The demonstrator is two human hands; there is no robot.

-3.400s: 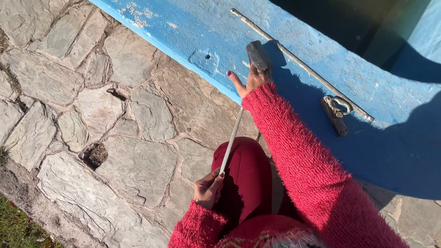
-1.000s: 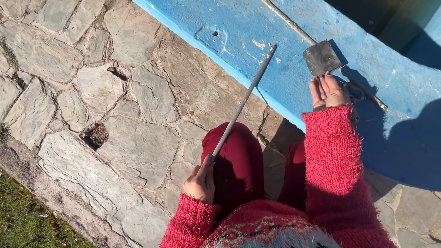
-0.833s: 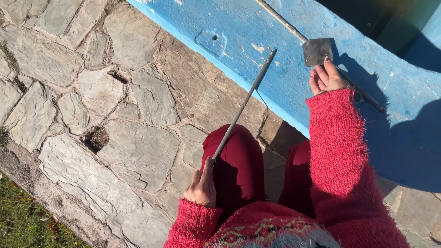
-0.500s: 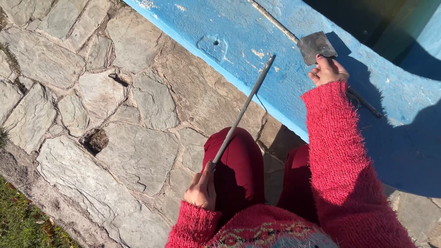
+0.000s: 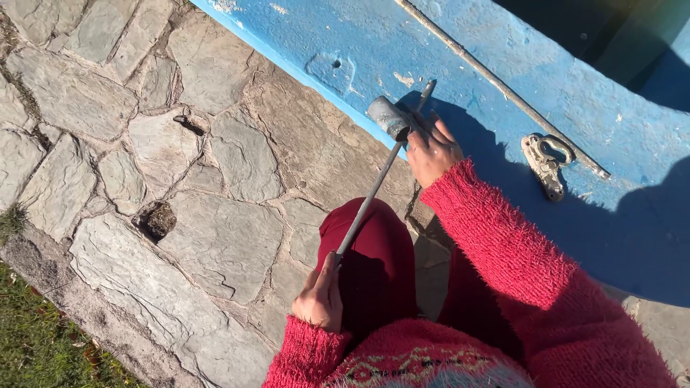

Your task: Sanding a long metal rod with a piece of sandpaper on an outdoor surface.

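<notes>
Left hand sits closest, down by the red trouser knee, fist wrapped around the bottom end of a long thin metal rod. The rod slants up to the right hand, fingers closed on a grey stone block pressed against it, over the blue painted surface. Stone paving sits left.

Left hand clenched — right hand curled.

Harsh sun, sharp focus; deep shadow on blue wall, probably person's.
</notes>
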